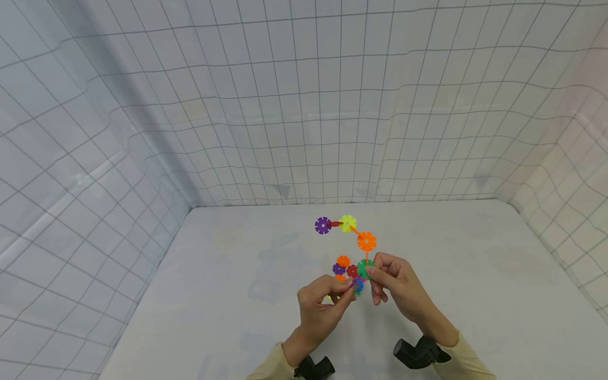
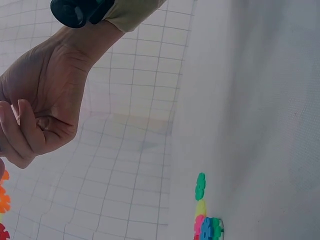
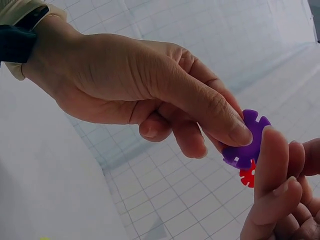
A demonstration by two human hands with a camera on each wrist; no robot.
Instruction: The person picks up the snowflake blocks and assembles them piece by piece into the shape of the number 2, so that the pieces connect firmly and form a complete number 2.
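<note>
In the head view, my right hand (image 1: 399, 287) has its thumb on a green notched plastic disc (image 1: 366, 269) at the end of a linked chain. Orange (image 1: 367, 241), yellow (image 1: 348, 223) and purple (image 1: 323, 225) discs follow, joined by edge-on ones. My left hand (image 1: 325, 303) pinches a small disc, mostly hidden by its fingertips, close beside the right hand. From the right wrist view, my right thumb and fingers pinch a purple disc (image 3: 250, 140), with a red disc (image 3: 247, 176) behind it. The left wrist view shows my left hand's (image 2: 42, 110) curled fingers.
Several loose discs, among them orange (image 1: 343, 260), red (image 1: 352, 271) and blue (image 1: 358, 286), appear around the fingertips. A cluster with a green disc (image 2: 200, 186) lies low in the left wrist view. Grid-patterned sheeting (image 1: 304, 105) surrounds the white tabletop (image 1: 228, 264).
</note>
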